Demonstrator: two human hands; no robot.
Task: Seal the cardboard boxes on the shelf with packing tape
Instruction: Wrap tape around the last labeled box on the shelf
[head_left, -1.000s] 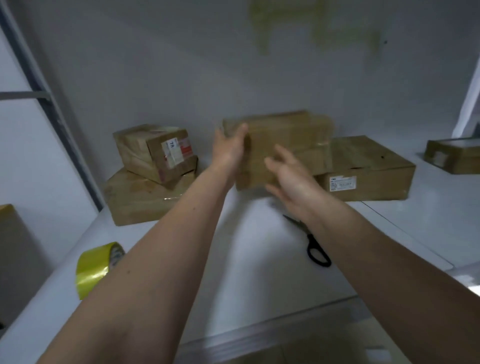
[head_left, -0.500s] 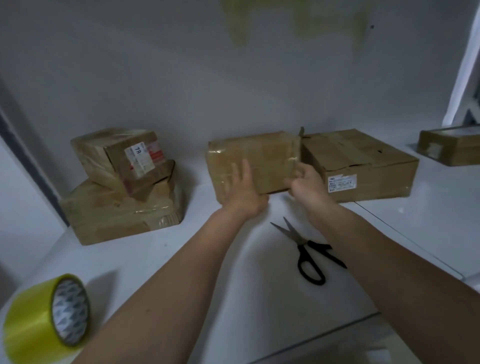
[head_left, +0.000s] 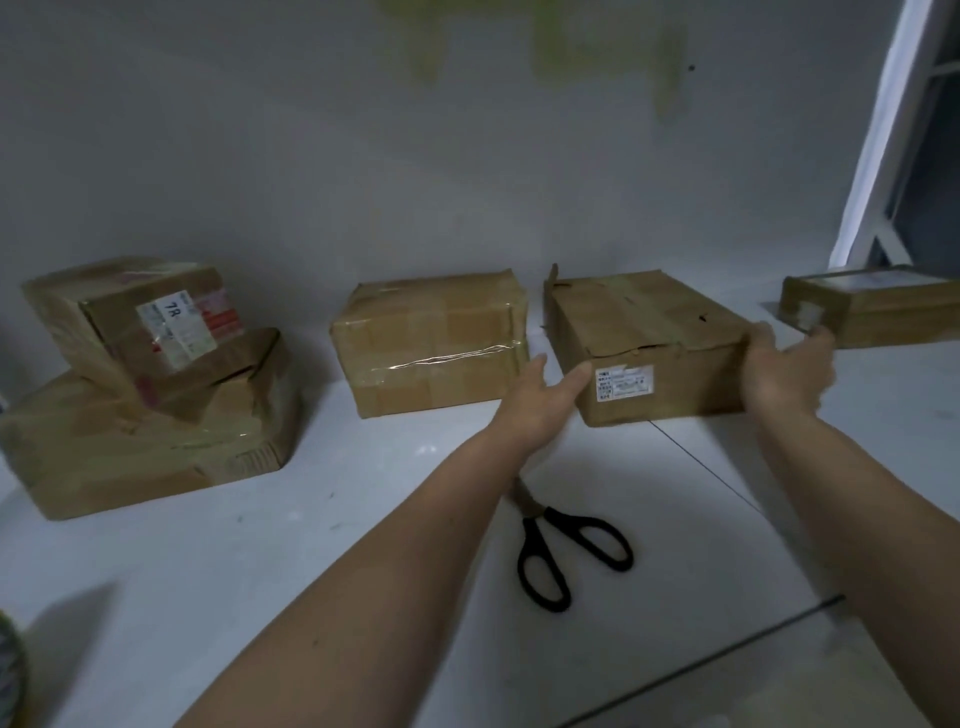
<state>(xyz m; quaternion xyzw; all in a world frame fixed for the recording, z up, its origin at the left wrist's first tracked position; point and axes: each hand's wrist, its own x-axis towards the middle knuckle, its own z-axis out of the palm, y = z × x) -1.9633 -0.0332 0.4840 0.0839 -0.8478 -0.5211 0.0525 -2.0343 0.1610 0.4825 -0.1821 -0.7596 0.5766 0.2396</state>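
Now that the taped mid box sits back by the far wall, both hands have moved right: left hand, open, and right hand, fingers curled, bracket the flat box w/ torn lid. Next to seal, prob. Scissors lie near.

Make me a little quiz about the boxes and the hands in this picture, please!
1. True or false: the scissors lie on the white shelf between the two forearms.
2. Which box do both hands reach for? A) the box with the 7R label B) the taped middle box C) the flat box with the torn top flap
3. Fill in: the 7R box sits on top of a bigger ____.

Key:
1. True.
2. C: the left hand is at its front left corner, the right hand at its right end.
3. Box: the wide crumpled box.
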